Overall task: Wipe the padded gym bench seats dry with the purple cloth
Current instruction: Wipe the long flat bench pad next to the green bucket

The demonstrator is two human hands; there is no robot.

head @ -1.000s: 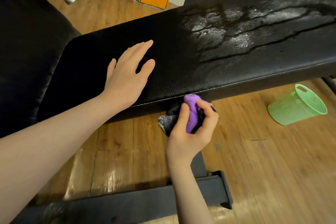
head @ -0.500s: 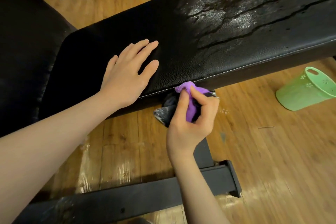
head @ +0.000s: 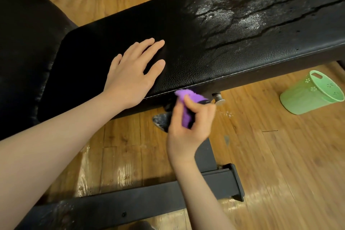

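- Comparing with half a second back, we see our right hand (head: 188,125) and the purple cloth (head: 187,106) at the same spot on the near edge of the padded bench seat (head: 205,50); a metal knob (head: 218,98) now shows beside them.
- Our left hand (head: 130,78) stays flat on the seat, fingers straight.
- Our right fingers curl round the cloth, whose top touches the seat's edge.
- Wet streaks lie farther right.

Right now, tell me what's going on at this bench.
A person is drying a black padded bench seat. The left hand rests flat on the pad, while the right hand grips a purple cloth against the seat's near edge. Wet streaks still cover the pad's far right part. A green bucket lies tipped on the floor.
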